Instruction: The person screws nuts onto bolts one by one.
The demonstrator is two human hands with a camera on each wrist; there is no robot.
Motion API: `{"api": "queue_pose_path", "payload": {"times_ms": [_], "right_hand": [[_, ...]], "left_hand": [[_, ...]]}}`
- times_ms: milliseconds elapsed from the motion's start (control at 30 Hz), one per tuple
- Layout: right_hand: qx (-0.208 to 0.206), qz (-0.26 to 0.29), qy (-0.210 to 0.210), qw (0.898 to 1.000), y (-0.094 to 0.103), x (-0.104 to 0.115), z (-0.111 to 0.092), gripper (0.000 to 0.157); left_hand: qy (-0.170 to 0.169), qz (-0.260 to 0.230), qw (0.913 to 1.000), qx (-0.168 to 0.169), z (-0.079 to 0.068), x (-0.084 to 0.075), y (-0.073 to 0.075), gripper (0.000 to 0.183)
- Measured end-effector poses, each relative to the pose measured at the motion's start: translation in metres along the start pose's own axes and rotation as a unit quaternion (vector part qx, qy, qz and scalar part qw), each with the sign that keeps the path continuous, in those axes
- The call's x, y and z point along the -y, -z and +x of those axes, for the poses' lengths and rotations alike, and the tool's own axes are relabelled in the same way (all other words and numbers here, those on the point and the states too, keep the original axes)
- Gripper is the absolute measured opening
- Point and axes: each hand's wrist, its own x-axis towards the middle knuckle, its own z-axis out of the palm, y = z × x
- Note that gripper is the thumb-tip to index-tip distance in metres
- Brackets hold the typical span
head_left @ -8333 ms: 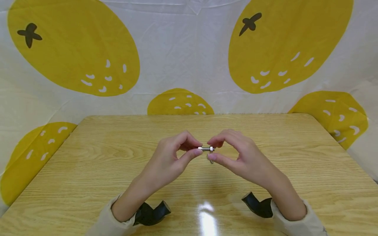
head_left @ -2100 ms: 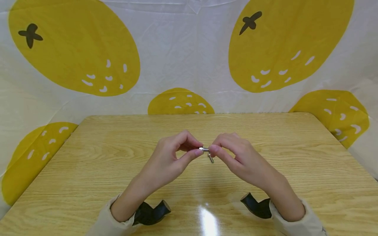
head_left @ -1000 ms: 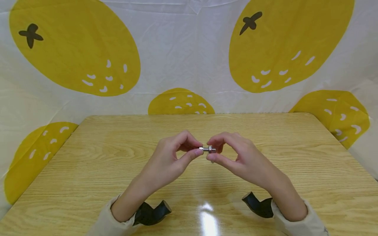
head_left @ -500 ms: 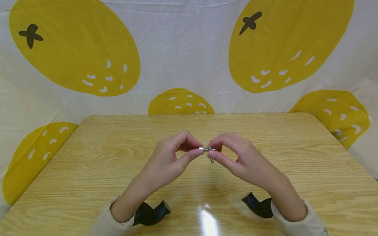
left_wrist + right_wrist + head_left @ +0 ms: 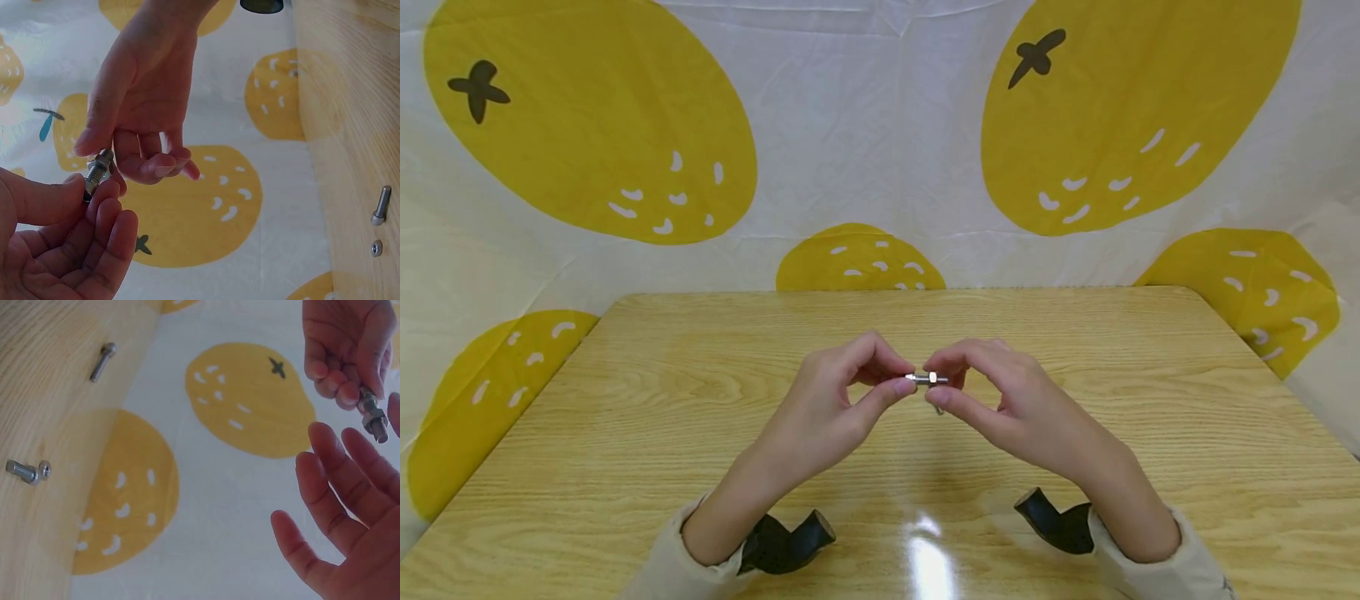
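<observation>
My left hand (image 5: 827, 396) pinches the head end of a silver bolt (image 5: 922, 379) between thumb and index finger. The bolt lies level above the table, its tip toward the right. A hex nut (image 5: 374, 417) is threaded on its shank, and some of the tip shows beyond it. My right hand (image 5: 1011, 400) has thumb and index finger on either side of this nut; whether both fingertips touch it is hard to tell. In the right wrist view, the other right fingers (image 5: 331, 519) are spread away from the bolt.
On the wooden table (image 5: 700, 400) a loose bolt (image 5: 103, 361) lies apart from another bolt (image 5: 22, 470) with a nut (image 5: 44, 469) by its end. My right thumb partly covers them in the head view. Behind the table hangs a white cloth (image 5: 865, 125) with yellow fruit prints.
The nut sits farther from the bolt's tip than 8.3 seconds ago, with more thread beyond it. My right thumb and index finger have rolled back and forth around the nut; my left hand has kept still.
</observation>
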Motion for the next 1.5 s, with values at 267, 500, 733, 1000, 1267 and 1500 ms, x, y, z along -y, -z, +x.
{"api": "queue_pose_path", "payload": {"times_ms": [267,500,733,1000,1267,1500], "right_hand": [[-0.003,0.003,0.018,1.000,0.0007,0.0018,0.0009,0.024],[-0.001,-0.003,0.028,1.000,-0.0003,-0.0010,0.0003,0.013],[0.002,-0.014,0.026,1.000,-0.0014,-0.0032,-0.0003,0.009],[0.011,0.009,-0.004,1.000,-0.0005,0.0007,0.0002,0.023],[0.008,0.002,0.008,1.000,-0.0004,0.0019,0.0012,0.015],[0.001,0.001,0.020,1.000,-0.0027,-0.0006,0.0008,0.011]], "left_hand": [[0.003,0.002,1.0000,0.001,-0.0001,-0.0001,0.0003,0.008],[0.002,-0.001,1.0000,0.001,0.0001,0.0002,0.0001,0.007],[-0.005,-0.003,1.0000,-0.001,0.0004,-0.0001,-0.0001,0.007],[-0.001,-0.001,1.0000,-0.002,0.0006,0.0004,-0.0001,0.008],[0.005,0.002,1.0000,0.000,0.0007,0.0010,0.0004,0.007],[0.003,-0.003,1.0000,0.001,0.0007,0.0005,0.0006,0.007]]}}
